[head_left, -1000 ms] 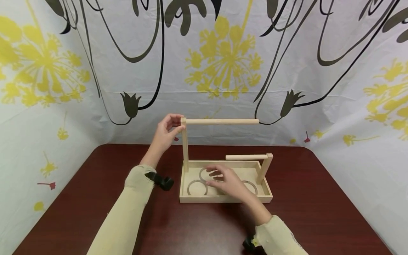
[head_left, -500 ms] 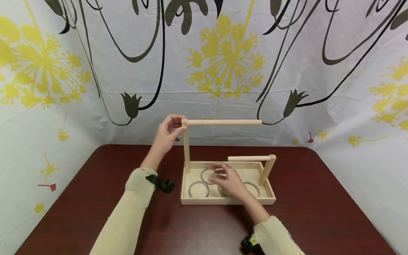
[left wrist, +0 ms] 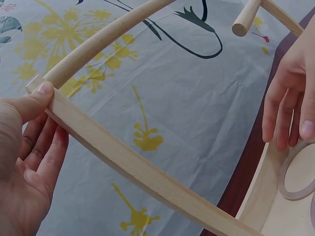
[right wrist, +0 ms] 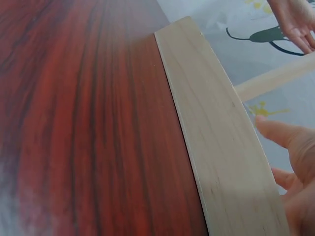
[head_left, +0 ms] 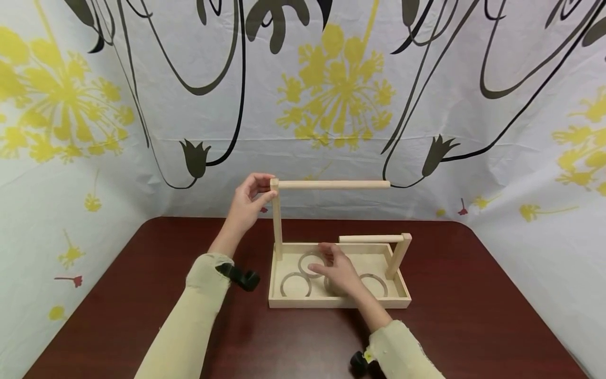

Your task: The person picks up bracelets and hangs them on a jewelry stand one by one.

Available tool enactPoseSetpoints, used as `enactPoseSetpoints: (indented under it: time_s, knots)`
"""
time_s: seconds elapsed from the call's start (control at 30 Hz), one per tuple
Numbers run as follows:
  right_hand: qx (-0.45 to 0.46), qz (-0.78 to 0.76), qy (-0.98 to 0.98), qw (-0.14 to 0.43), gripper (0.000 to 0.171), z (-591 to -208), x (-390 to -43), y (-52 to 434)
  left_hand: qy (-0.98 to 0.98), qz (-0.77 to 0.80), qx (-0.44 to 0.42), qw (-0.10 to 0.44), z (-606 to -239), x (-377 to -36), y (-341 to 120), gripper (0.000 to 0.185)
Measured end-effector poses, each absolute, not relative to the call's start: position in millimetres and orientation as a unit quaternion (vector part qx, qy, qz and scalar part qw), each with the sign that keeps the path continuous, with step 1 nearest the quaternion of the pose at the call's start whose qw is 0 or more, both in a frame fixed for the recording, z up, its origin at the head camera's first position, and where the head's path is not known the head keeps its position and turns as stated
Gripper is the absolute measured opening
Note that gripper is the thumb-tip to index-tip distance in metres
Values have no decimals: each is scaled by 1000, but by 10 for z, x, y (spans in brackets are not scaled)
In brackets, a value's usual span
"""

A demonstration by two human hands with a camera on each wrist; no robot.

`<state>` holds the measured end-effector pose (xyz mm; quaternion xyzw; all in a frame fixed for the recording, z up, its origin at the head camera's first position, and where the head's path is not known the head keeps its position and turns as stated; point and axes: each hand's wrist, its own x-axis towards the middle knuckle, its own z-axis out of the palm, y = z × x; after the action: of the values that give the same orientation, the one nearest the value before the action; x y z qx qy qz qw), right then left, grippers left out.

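Observation:
A shallow wooden tray (head_left: 331, 303) sits on the dark red table (head_left: 142, 295). A tall post (head_left: 276, 221) at its left end carries a long dowel (head_left: 331, 185). A short post (head_left: 399, 256) at the right end carries a shorter dowel (head_left: 369, 239). Three thin rings lie flat in the tray, at the front left (head_left: 295, 284), the back (head_left: 310, 259) and the right (head_left: 376, 284). My left hand (head_left: 248, 200) grips the top of the tall post (left wrist: 133, 167), thumb on its end. My right hand (head_left: 336, 271) is low over the tray, its nearly straight fingers (left wrist: 290, 98) at the back ring (left wrist: 295, 177).
A flowered cloth (head_left: 331, 89) hangs close behind and on both sides of the table. The tray's front wall (right wrist: 221, 137) lies about a hand's width from bare table (right wrist: 88, 123) in front of it. A black wrist strap (head_left: 239, 276) is on my left sleeve.
My right hand has drawn back a little inside the tray towards the back ring. The left hand has kept its grip on the tall post.

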<state>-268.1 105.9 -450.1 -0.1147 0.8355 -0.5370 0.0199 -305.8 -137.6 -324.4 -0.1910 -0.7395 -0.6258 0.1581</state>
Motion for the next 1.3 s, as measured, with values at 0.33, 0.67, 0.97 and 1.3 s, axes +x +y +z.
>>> enactPoseSetpoints:
  time_s: [0.33, 0.67, 0.97, 1.3]
  knots:
    - [-139, -463, 875, 12, 64, -4520, -2663, 1007, -734, -628, -200, 167, -3253, -3062, -1367, 33]
    - [-147, -371, 917, -23, 63, -4550, -2674, 936, -738, -624, -199, 166, -3257, -3063, -1372, 33]
    - [-133, -330, 934, -23, 67, -4560, -2680, 920, -739, -623, -198, 163, -3277, -3065, -1359, 33]
    - [-153, -365, 918, -37, 71, -4566, -2686, 964, -739, -622, -202, 164, -3259, -3061, -1359, 34]
